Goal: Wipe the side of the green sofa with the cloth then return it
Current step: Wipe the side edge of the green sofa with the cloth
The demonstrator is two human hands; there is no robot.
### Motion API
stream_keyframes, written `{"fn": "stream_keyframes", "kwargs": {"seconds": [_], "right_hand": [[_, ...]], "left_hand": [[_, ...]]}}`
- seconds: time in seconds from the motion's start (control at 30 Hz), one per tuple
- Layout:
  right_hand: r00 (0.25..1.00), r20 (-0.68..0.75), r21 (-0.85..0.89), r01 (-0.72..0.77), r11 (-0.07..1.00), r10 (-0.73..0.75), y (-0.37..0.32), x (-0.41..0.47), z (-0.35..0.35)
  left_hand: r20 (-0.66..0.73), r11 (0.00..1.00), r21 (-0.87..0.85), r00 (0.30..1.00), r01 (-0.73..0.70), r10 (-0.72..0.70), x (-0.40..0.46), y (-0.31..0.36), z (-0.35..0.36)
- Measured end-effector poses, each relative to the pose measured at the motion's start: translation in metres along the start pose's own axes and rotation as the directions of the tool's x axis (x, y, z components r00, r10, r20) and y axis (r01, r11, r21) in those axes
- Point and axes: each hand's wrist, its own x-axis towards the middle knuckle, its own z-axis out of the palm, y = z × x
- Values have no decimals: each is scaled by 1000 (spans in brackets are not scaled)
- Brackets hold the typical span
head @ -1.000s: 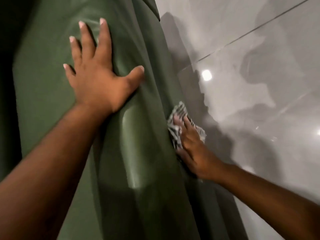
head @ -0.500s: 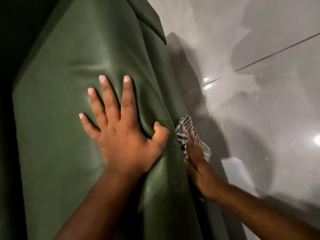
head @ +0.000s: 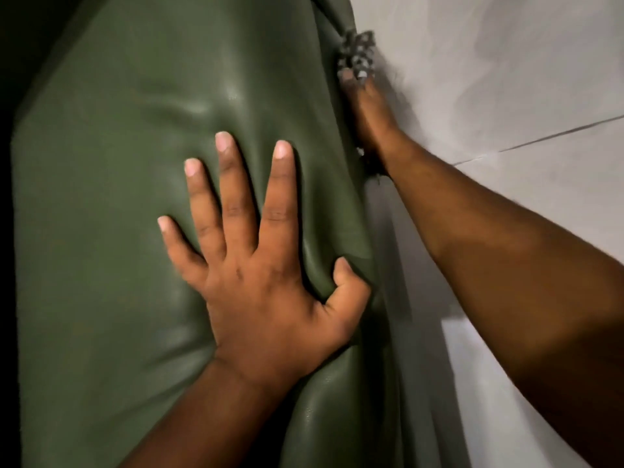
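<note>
The green sofa (head: pixel 118 231) fills the left and middle of the head view, its smooth leather-like top dented under my left hand (head: pixel 256 275). That hand lies flat with fingers spread and the thumb hooked at the right edge. My right hand (head: pixel 368 109) reaches down the sofa's side at the upper right and presses a checked black-and-white cloth (head: pixel 358 52) against it. The cloth pokes out beyond my fingertips and is blurred by motion. Most of the sofa's side face is hidden behind its edge.
A glossy grey tiled floor (head: pixel 523 79) lies to the right of the sofa, crossed by a dark grout line (head: pixel 547 138). The far left strip of the view is in deep shadow.
My right hand has slid the cloth farther along the sofa's side, away from me. My left hand stays planted on the top; the view has shifted so it sits lower in frame.
</note>
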Motion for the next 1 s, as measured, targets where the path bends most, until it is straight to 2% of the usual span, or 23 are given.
{"fn": "stream_keyframes", "kwargs": {"seconds": [0.13,0.23,0.4,0.53,0.67,0.77,0.87,1.0], "right_hand": [[999,-20,100,-40,994,42,27,-23,-9],[974,-20,198,-217,956,225,56,-76,-13],[911,-8,196,-403,894,412,106,-203,-24],[895,-57,192,-425,885,443,122,-320,-31],[840,-56,202,-520,830,540,132,-396,-36],[743,-105,251,-624,740,661,116,-410,-45],[670,-84,445,-637,629,737,84,-416,-62],[681,21,626,-579,522,732,20,-443,-86]], "left_hand": [[-20,1000,7,1000,-3,3,-1,0,3],[-29,1000,16,1000,4,-4,-1,0,3],[-34,999,32,999,-4,6,-3,-2,5],[-43,1000,23,999,9,-8,-3,-4,6],[1,1000,22,1000,20,-20,-3,0,-3],[51,999,31,999,14,-15,-6,5,-17],[103,998,58,995,-21,15,-17,9,-33],[131,996,-76,991,48,-38,-78,22,-60]]}}
